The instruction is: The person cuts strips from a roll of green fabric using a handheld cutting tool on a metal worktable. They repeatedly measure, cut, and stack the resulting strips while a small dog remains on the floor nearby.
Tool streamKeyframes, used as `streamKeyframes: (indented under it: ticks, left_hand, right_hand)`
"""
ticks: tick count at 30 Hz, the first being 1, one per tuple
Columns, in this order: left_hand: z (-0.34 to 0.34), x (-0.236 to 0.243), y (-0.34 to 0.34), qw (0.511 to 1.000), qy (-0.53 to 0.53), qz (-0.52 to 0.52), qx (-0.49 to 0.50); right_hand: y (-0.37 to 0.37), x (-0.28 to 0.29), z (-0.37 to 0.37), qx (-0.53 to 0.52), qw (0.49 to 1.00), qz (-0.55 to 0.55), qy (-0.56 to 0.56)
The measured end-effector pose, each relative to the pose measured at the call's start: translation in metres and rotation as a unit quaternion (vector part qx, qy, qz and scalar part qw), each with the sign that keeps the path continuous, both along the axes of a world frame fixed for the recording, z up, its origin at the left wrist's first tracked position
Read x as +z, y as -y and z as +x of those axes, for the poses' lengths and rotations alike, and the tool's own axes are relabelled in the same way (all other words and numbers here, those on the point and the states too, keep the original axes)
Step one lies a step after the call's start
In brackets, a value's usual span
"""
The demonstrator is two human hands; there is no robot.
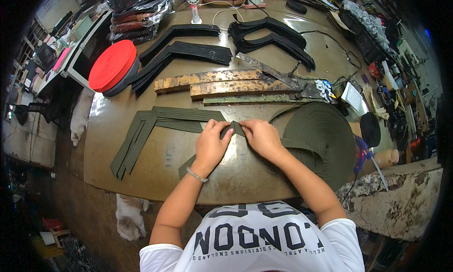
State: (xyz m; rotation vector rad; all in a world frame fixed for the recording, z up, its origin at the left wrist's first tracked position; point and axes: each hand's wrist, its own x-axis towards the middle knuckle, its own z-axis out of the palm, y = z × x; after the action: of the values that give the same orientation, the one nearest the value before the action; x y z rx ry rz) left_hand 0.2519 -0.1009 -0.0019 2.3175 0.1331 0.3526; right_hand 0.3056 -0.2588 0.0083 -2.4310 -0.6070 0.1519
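Olive-green webbing [235, 127] is pinched between my hands at the middle of the table, where it bends at an angle. My left hand [212, 143] grips it from the left with thumb and fingers pressed together. From the right, my right hand [260, 136] holds the same bend, its fingertips close to my left thumb. A large roll of olive webbing [325, 142] lies just right of my right hand, with a length running from it under my forearm. Left of my hands lies a pile of bent olive strips [146, 130]. One loose strap end [187, 166] shows beside my left wrist.
Beyond my hands lies a stained wooden and metal jig [236, 87]. Black bent strips [188, 53] and a red roll [112, 66] lie farther back. A glue gun [362, 154] is at the right table edge. A fluffy white animal [130, 217] is on the floor.
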Motion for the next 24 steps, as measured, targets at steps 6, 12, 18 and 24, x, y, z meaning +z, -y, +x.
streamKeyframes:
  ticks: [6,12,18,24]
  left_hand:
    - [0.001,0.000,0.000,1.000,-0.003,0.012,0.002]
    - [0.001,-0.003,0.003,1.000,-0.016,0.020,0.007]
    - [0.004,0.001,-0.002,0.999,-0.002,-0.027,-0.025]
    - [0.011,0.030,0.003,0.976,0.056,-0.198,-0.069]
  right_hand:
    - [-0.011,-0.002,-0.012,0.123,0.937,-0.224,0.238]
    - [-0.009,-0.011,-0.007,0.153,0.979,-0.086,0.105]
    - [0.021,0.010,0.033,0.169,0.972,0.085,-0.140]
    - [0.053,0.043,0.036,0.137,0.972,0.078,-0.173]
